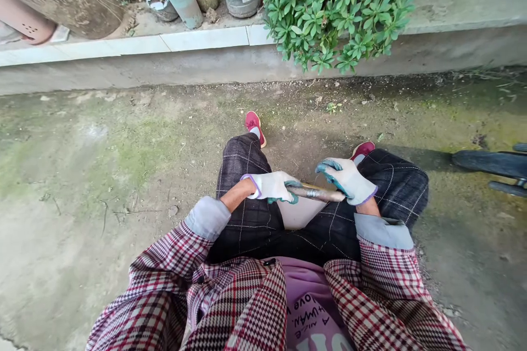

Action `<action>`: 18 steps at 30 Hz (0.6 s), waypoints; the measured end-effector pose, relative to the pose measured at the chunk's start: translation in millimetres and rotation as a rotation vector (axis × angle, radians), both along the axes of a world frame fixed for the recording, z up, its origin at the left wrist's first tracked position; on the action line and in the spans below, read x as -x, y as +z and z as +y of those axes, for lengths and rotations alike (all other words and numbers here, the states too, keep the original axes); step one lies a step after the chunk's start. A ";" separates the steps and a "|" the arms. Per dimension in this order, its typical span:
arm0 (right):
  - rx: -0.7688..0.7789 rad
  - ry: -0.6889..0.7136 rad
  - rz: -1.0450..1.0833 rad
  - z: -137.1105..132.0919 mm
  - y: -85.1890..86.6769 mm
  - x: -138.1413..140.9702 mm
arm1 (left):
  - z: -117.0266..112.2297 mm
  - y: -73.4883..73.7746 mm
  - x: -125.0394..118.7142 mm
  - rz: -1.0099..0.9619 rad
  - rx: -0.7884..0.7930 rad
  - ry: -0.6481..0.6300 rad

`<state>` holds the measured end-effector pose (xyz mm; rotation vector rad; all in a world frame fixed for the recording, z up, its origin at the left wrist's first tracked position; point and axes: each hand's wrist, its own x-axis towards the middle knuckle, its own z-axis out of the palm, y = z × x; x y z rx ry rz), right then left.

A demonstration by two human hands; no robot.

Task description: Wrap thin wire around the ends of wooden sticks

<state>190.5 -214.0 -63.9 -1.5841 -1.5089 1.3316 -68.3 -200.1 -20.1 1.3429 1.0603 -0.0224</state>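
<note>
Two gloved hands meet over the lap in the head view, both on one thin metal rod (317, 193). The left hand (272, 186) is closed round one end. The right hand (348, 180) lies over the other end with its fingers stretched, and I cannot tell whether it grips. The rod lies nearly level across the gap between the knees, above a pale flat thing (300, 215) that I cannot identify. By my judgement the work is at a holding stage: the rod is steadied and only the hands touch it. Pots (185, 0) stand on the ledge (123, 46) beyond the bare ground (123, 175).
</note>
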 end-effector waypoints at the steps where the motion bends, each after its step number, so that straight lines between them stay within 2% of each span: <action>1: -0.006 -0.021 0.018 -0.7 -0.4 1.8 | 1.6 3.4 -0.2 -0.068 0.046 0.030; 3: 0.000 -0.071 0.066 -2.1 -0.3 7.9 | 6.6 7.5 -2.9 -0.232 0.129 0.167; 5: 0.018 -0.108 0.115 -1.9 1.2 15.4 | 12.6 7.3 -7.4 -0.345 0.143 0.350; 7: -0.005 -0.089 0.115 2.3 5.8 21.3 | 19.2 3.3 -12.0 -0.359 0.110 0.484; 9: -0.075 -0.001 0.029 11.7 14.8 23.2 | 27.9 -1.8 -16.2 -0.305 0.053 0.527; 11: -0.158 0.109 -0.092 25.7 28.9 20.4 | 41.1 -4.4 -20.4 -0.203 -0.062 0.461; 13: -0.227 0.188 -0.219 42.7 46.3 14.6 | 59.4 -1.5 -25.3 -0.057 -0.291 0.316; 16: -0.274 0.243 -0.378 70.8 71.9 5.3 | 92.9 13.1 -34.7 0.240 -0.723 0.050; 18: -0.271 0.248 -0.457 90.4 83.2 -0.2 | 114.9 24.5 -41.3 0.402 -0.848 -0.129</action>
